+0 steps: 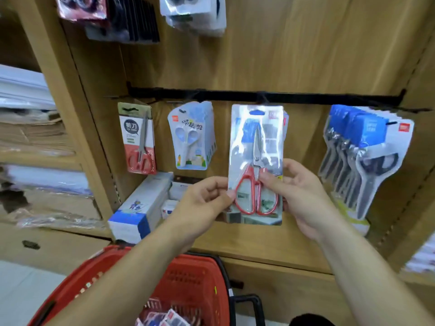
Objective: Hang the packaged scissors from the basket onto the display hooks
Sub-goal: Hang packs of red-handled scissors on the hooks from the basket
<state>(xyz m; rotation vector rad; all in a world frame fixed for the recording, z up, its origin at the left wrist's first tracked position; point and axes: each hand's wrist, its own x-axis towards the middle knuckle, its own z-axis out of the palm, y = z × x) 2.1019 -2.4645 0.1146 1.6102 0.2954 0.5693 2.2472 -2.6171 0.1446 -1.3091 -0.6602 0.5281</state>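
Left hand (207, 198) pinches the 9 o'clock edge of the red-handled scissors pack (256, 147), right hand (299, 189) clamps its 3 o'clock edge. Slot's up by the black rail (306, 98), 12 o'clock; can't tell if it's hooked. Basket (188, 285) at 6 o'clock holds more packs, so plenty left.

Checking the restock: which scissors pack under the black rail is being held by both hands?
The large red-handled pack, third from the left: it alone is pinched, by the left hand and right hand, at its lower sides.
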